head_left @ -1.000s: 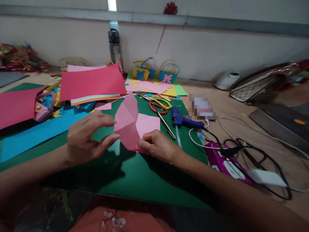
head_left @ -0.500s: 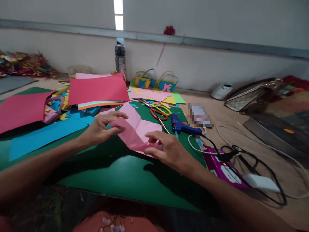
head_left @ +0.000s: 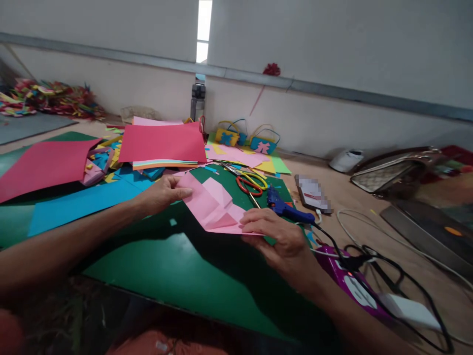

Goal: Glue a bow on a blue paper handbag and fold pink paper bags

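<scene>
A creased sheet of pink paper (head_left: 201,202) is stretched between my two hands, tilted above the green board (head_left: 158,266). My left hand (head_left: 166,194) pinches its left edge between thumb and fingers. At the right end, my right hand (head_left: 275,234) grips the paper with fingers on top and the thumb below. Folds run across the sheet, and a small flap stands up near its middle. Just beyond the paper lie scissors with red and yellow handles (head_left: 253,182). A blue glue gun (head_left: 288,207) rests close to my right hand.
Red sheets (head_left: 162,143) top a paper stack at the back. Blue paper (head_left: 84,204) lies left. Small paper bags (head_left: 263,144) stand by the wall. A phone (head_left: 312,192), a purple power strip (head_left: 351,286) with tangled cables and a handbag (head_left: 388,170) are on the right.
My hands have closed on the pink paper's edges and lifted it, pulling it more open. My right hand has shifted right along it. The whole view has swung slightly left.
</scene>
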{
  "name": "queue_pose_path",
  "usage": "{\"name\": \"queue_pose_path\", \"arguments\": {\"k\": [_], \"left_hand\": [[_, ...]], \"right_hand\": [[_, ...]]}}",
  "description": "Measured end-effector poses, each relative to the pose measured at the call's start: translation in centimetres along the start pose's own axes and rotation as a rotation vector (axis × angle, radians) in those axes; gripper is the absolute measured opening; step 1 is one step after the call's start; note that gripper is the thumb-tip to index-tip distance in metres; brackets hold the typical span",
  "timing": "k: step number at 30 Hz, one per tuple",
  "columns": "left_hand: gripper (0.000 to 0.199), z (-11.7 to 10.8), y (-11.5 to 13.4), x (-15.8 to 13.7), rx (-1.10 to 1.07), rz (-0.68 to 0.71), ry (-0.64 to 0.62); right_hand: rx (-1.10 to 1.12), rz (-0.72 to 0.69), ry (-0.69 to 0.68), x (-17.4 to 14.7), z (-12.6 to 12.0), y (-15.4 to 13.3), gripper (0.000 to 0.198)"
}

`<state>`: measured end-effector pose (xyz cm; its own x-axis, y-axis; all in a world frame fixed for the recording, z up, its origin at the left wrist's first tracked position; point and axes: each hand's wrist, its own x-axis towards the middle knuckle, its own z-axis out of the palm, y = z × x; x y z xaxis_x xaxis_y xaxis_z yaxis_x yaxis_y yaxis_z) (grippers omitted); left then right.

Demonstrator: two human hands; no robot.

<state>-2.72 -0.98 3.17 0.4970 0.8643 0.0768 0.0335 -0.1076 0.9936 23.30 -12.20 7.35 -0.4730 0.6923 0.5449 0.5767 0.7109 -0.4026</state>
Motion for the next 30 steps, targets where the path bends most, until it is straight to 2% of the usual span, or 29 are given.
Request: {"name": "queue_pose_path", "arguments": {"k": [2, 5, 7, 8, 12, 15, 18, 20, 23, 30], "left_hand": [[0.053, -0.3, 1.2, 0.0, 0.087, 0.068, -0.006], [0.077, -0.8, 4.3, 0.0, 0.387, 0.334, 0.028], [0.077, -0.6, 6.4, 0.1, 0.608, 0.432, -0.079], [0.073, -0.3, 7.3, 0.2, 0.68, 0.434, -0.169], [0.059, 2.0, 8.9, 0.9, 0.84, 0.267, -0.547], [0.048, 3.2, 8.4, 1.5, 0.854, 0.118, -0.699], [0.029, 3.4, 7.4, 1.6, 0.734, -0.016, -0.793], [0.029, 3.2, 6.7, 1.5, 0.617, -0.083, -0.821], [0.035, 2.9, 6.0, 1.1, 0.5, -0.118, -0.793], [0.041, 2.9, 5.3, 0.7, 0.474, -0.116, -0.788]], "right_hand": [[0.002, 0.049, -0.058, 0.4, -0.5, -0.4, 0.013], [-0.102, 0.04, -0.164, 1.2, -1.1, -0.7, 0.018], [-0.161, 0.006, -0.212, 1.8, -1.4, -0.8, 0.021], [-0.186, -0.011, -0.23, 2.1, -1.5, -1.0, 0.022], [-0.283, -0.045, -0.302, 3.1, -1.7, -1.8, 0.022], [-0.322, -0.061, -0.332, 3.8, -1.7, -2.3, 0.021], [-0.351, -0.06, -0.344, 4.4, -1.6, -2.4, 0.019], [-0.362, -0.053, -0.362, 4.7, -1.4, -2.2, 0.017], [-0.351, -0.048, -0.386, 4.9, -1.1, -1.8, 0.017], [-0.332, -0.023, -0.363, 4.7, -0.6, -1.2, 0.018]]}}
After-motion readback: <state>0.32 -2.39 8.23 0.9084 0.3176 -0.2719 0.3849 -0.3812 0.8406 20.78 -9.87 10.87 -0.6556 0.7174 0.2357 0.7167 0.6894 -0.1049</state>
